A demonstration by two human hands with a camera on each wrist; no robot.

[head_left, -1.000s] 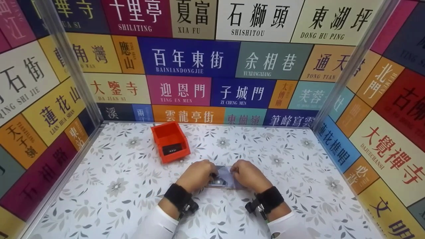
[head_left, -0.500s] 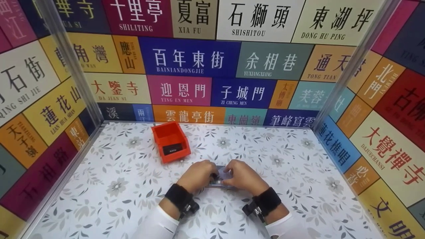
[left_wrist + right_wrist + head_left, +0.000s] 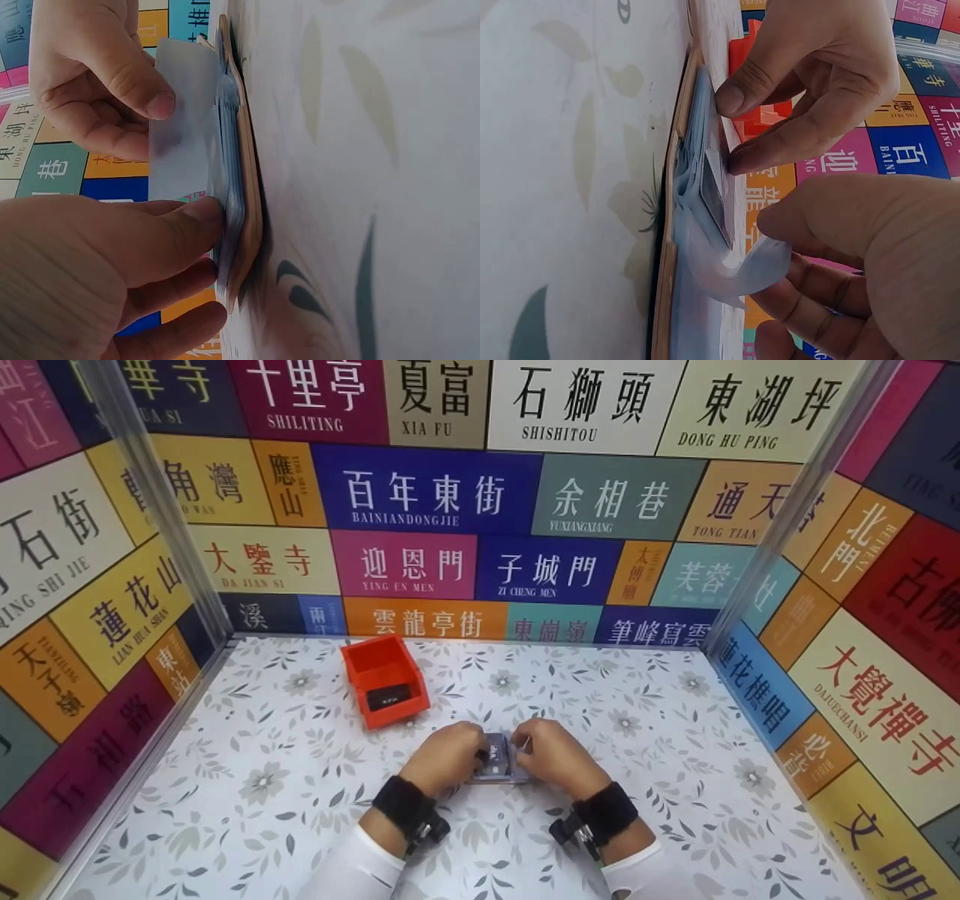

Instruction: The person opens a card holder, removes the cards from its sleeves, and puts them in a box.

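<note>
A small card holder [image 3: 491, 774] with clear plastic pages and a brown cover [image 3: 667, 277] lies spread on the table. My left hand [image 3: 444, 756] grips its left part, thumb and fingertips on the page stack. A dark card [image 3: 714, 199] shows in a pocket beside those fingertips. On the other side my right hand [image 3: 561, 754] pinches a clear plastic page [image 3: 763, 268] between thumb and fingers. That page stands raised and bent away from the stack, as the left wrist view also shows. The fingers partly cover the pages.
Behind my left hand stands a red plastic bin [image 3: 409, 709] with a black item [image 3: 388, 697] inside. The table [image 3: 262, 840] has a leaf-and-flower pattern. Panels printed with place names [image 3: 427, 491] enclose it at the back and both sides.
My right hand has moved left over the holder, then slightly back right with the clear page. The dark card is now more visible between the hands. My left hand has stayed in place.
</note>
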